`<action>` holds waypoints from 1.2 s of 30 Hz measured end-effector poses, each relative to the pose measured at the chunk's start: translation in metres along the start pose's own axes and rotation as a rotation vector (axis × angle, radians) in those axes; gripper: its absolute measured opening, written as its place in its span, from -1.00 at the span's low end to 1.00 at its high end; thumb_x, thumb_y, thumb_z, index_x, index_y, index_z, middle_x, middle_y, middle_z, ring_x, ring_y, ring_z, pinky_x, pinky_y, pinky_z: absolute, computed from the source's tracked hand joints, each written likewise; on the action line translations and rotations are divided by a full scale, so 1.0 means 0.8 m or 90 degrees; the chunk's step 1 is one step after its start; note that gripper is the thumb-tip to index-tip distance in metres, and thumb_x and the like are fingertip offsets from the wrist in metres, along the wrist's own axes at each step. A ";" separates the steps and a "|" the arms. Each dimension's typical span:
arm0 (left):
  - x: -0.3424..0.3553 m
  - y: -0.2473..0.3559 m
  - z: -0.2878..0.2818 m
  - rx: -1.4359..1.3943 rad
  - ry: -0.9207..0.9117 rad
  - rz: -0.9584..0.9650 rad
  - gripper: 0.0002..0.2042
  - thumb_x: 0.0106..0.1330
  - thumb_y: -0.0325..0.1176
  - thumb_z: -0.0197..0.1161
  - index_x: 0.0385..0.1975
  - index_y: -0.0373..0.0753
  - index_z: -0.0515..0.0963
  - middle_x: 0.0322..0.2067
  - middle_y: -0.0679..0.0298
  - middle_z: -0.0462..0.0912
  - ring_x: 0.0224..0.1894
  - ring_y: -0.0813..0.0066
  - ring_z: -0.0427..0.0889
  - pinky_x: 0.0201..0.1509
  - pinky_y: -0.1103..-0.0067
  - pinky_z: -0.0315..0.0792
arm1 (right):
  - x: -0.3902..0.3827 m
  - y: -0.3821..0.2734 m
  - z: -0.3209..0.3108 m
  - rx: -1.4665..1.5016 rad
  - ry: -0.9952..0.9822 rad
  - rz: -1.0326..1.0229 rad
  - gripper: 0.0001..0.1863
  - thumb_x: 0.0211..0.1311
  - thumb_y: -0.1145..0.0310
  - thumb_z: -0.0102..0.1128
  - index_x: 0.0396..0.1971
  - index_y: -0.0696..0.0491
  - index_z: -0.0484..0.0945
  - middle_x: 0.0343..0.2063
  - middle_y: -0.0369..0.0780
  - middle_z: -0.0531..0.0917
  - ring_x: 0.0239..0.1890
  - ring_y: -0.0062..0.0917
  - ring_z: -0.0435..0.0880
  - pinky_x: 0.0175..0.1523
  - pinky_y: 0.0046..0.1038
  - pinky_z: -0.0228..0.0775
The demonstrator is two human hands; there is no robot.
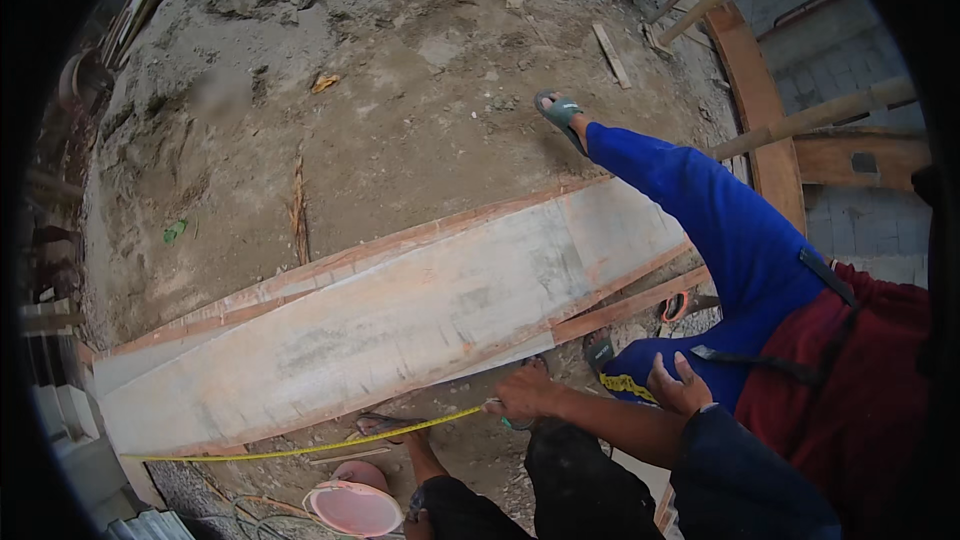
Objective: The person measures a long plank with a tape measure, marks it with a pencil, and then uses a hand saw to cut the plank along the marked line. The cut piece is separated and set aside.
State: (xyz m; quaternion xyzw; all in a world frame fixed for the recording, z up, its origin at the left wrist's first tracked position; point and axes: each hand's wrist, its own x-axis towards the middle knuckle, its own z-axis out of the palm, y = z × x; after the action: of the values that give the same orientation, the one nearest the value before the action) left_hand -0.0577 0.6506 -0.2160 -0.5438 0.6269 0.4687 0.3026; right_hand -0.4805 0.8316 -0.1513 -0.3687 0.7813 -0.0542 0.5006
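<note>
A bare arm in a dark blue sleeve reaches in from the lower right, and my right hand (525, 392) is closed on a yellow tape measure (330, 452). The tape stretches left along the near edge of a long pale panel (390, 310) to its left corner. At the lower edge, by a dark trouser leg, a bit of skin shows that seems to be my left hand (417, 524); its fingers are hidden. Another hand (682, 384), fingers bent, hovers by a co-worker's blue trousers (720, 210); its arm is mostly covered by the sleeve.
The co-worker in a maroon shirt (850, 370) straddles the panel's right end. A pink bucket (355, 508) stands by the tape. Bare dirt (400, 140) lies beyond the panel, with a wood scrap (611, 55) on it. Bamboo poles (820, 115) and planks edge the right side.
</note>
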 end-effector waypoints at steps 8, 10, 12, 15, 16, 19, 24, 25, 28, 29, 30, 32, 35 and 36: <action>-0.017 0.169 0.073 0.107 -0.008 0.055 -0.67 0.29 -0.17 0.13 -0.30 -0.38 0.57 -0.49 0.16 0.60 -0.45 0.35 0.58 -0.34 0.45 0.40 | -0.027 0.158 0.044 0.103 0.117 0.063 -0.55 0.15 -0.08 0.10 -0.37 0.02 0.71 -0.37 -0.06 0.71 -0.23 -0.17 0.69 0.00 -0.13 0.44; -0.026 0.231 0.114 -0.024 -0.077 0.124 -0.70 0.33 -0.19 0.10 -0.28 -0.36 0.57 -0.50 0.25 0.56 -0.44 0.45 0.54 -0.34 0.53 0.38 | -0.032 0.157 0.054 0.139 0.079 0.061 -0.51 0.15 -0.13 0.09 -0.34 0.03 0.71 -0.35 0.00 0.69 -0.16 -0.09 0.65 0.12 -0.04 0.31; -0.041 0.282 0.159 -0.129 -0.091 0.213 -0.69 0.36 -0.20 0.10 -0.24 -0.37 0.57 -0.49 0.30 0.54 -0.41 0.53 0.50 -0.29 0.57 0.36 | -0.046 0.155 0.063 0.054 0.083 0.044 -0.55 0.18 -0.08 0.07 -0.35 0.01 0.71 -0.34 0.10 0.67 -0.05 -0.02 0.60 0.17 -0.07 0.30; -0.065 0.316 0.206 -0.111 -0.078 0.216 -0.69 0.38 -0.20 0.11 -0.25 -0.38 0.56 -0.49 0.35 0.52 -0.39 0.64 0.41 -0.25 0.63 0.32 | -0.077 0.159 0.084 -0.047 0.168 -0.012 -0.56 0.21 -0.06 0.04 -0.32 -0.02 0.71 -0.33 0.11 0.66 -0.04 -0.02 0.58 0.14 -0.09 0.34; -0.073 0.316 0.220 -0.208 -0.104 0.203 -0.67 0.38 -0.18 0.12 -0.23 -0.40 0.56 -0.49 0.36 0.51 -0.40 0.65 0.39 -0.26 0.65 0.32 | -0.080 0.165 0.086 -0.049 0.113 -0.027 -0.56 0.22 -0.07 0.03 -0.30 -0.02 0.70 -0.31 0.08 0.67 -0.06 -0.07 0.61 0.10 -0.10 0.36; -0.095 0.287 0.231 -0.107 -0.060 0.171 -0.58 0.38 -0.08 0.12 -0.05 -0.36 0.55 -0.17 -0.01 0.67 -0.07 0.30 0.64 0.06 0.47 0.41 | -0.093 0.178 0.093 0.007 -0.032 0.038 -0.45 0.24 -0.17 -0.02 -0.34 0.04 0.70 -0.32 -0.04 0.70 -0.16 -0.17 0.67 -0.02 -0.16 0.43; -0.092 0.180 0.229 -0.006 0.025 0.165 -0.58 0.34 -0.05 0.09 0.04 -0.21 0.52 -0.11 -0.03 0.64 0.04 0.00 0.57 0.11 0.33 0.40 | -0.101 0.209 0.102 0.046 0.054 0.015 -0.56 0.11 -0.08 0.14 -0.33 0.01 0.71 -0.42 -0.06 0.70 -0.27 -0.19 0.68 -0.08 -0.18 0.46; -0.085 0.156 0.228 -0.039 -0.024 0.064 -0.54 0.38 0.02 0.03 0.01 -0.24 0.53 -0.05 0.00 0.62 0.08 0.01 0.54 0.20 0.39 0.35 | -0.102 0.216 0.104 0.029 0.063 0.023 -0.57 0.09 -0.06 0.18 -0.34 0.01 0.72 -0.43 -0.06 0.70 -0.28 -0.19 0.68 -0.08 -0.19 0.46; -0.067 0.081 0.223 0.040 0.077 0.095 -0.58 0.35 -0.01 0.08 -0.03 -0.23 0.55 -0.21 0.02 0.66 -0.09 0.12 0.64 0.03 0.39 0.45 | -0.109 0.238 0.113 0.048 0.122 0.021 -0.59 0.02 -0.03 0.25 -0.48 0.07 0.71 -0.56 -0.08 0.67 -0.38 -0.18 0.67 -0.15 -0.17 0.46; -0.060 0.063 0.227 0.010 0.110 0.038 -0.51 0.31 -0.10 0.13 0.08 -0.39 0.46 -0.07 -0.16 0.60 0.03 -0.11 0.54 0.12 0.31 0.41 | -0.112 0.243 0.116 0.051 0.136 0.011 -0.59 0.00 -0.03 0.26 -0.51 0.07 0.70 -0.59 -0.09 0.65 -0.42 -0.17 0.67 -0.18 -0.16 0.45; -0.056 0.042 0.230 -0.047 0.137 0.012 -0.50 0.26 -0.13 0.20 0.08 -0.40 0.46 -0.07 -0.21 0.57 0.04 -0.13 0.52 0.14 0.31 0.41 | -0.117 0.250 0.118 0.062 0.161 -0.011 -0.59 -0.02 -0.03 0.27 -0.54 0.07 0.69 -0.62 -0.09 0.64 -0.46 -0.16 0.66 -0.20 -0.14 0.45; -0.054 0.008 0.233 -0.081 0.137 -0.014 -0.49 0.26 -0.14 0.18 0.07 -0.42 0.46 -0.06 -0.23 0.57 0.05 -0.11 0.53 0.15 0.33 0.41 | -0.126 0.259 0.121 0.040 0.136 -0.022 -0.58 0.12 -0.04 0.15 -0.31 0.02 0.68 -0.51 -0.03 0.66 -0.35 -0.11 0.66 -0.18 -0.15 0.47; -0.054 -0.013 0.233 -0.062 0.138 -0.004 -0.49 0.26 -0.13 0.17 0.07 -0.41 0.46 -0.05 -0.24 0.56 0.05 -0.11 0.52 0.17 0.33 0.39 | -0.140 0.260 0.123 0.013 0.135 -0.019 -0.57 0.17 -0.05 0.14 -0.19 -0.02 0.68 -0.45 -0.01 0.67 -0.32 -0.11 0.66 -0.19 -0.16 0.49; -0.057 -0.013 0.231 -0.046 0.157 -0.004 -0.51 0.26 -0.13 0.16 0.06 -0.40 0.48 -0.06 -0.23 0.56 0.05 -0.10 0.53 0.16 0.32 0.40 | -0.146 0.258 0.125 0.002 0.136 -0.012 -0.57 0.16 -0.05 0.16 -0.20 -0.02 0.68 -0.45 -0.02 0.68 -0.32 -0.12 0.67 -0.19 -0.17 0.49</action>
State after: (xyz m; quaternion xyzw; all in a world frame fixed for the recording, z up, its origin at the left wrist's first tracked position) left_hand -0.0617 0.8386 -0.2480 -0.6095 0.6405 0.4199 0.2051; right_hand -0.4795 1.0823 -0.2075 -0.3675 0.8266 -0.0992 0.4146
